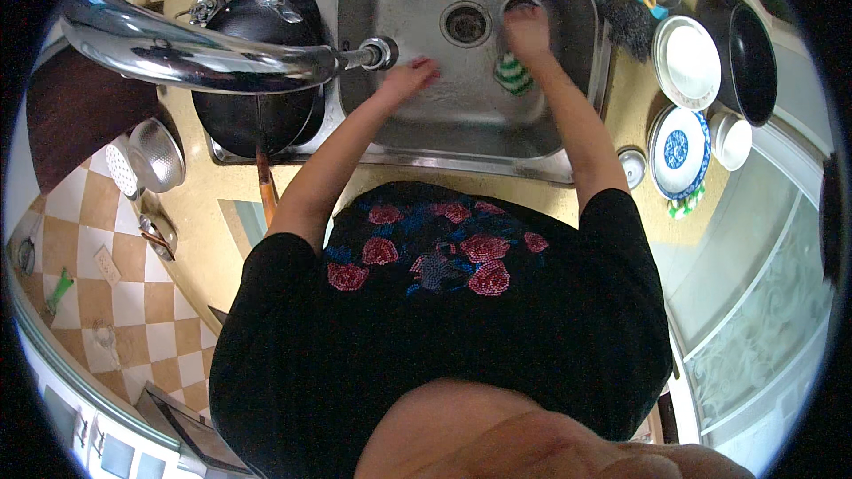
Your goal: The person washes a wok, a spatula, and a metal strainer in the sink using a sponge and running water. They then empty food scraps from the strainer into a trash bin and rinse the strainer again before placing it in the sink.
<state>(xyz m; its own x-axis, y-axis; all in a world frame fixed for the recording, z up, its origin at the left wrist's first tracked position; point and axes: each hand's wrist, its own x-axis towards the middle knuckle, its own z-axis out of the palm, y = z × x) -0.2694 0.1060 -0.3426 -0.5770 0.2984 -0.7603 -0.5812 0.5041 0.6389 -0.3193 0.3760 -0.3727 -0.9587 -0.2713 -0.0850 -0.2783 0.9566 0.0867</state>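
My left hand hovers low over the left part of the stainless steel sink, its fingers loosely bent and slightly blurred. Nothing shows in it. On the other side of the drain, my right hand is curled at a small round dark thing with a rim, perhaps a strainer or lid. The hand covers part of this thing, and whether the fingers grip it is unclear. Just below that hand lies a green-and-white striped scrubbing cloth, partly hidden by the wrist.
A chrome faucet arches over the sink's left side, above a black wok with a wooden handle. To the right stand stacked plates, a white bowl, a black pan and a dark scouring pad.
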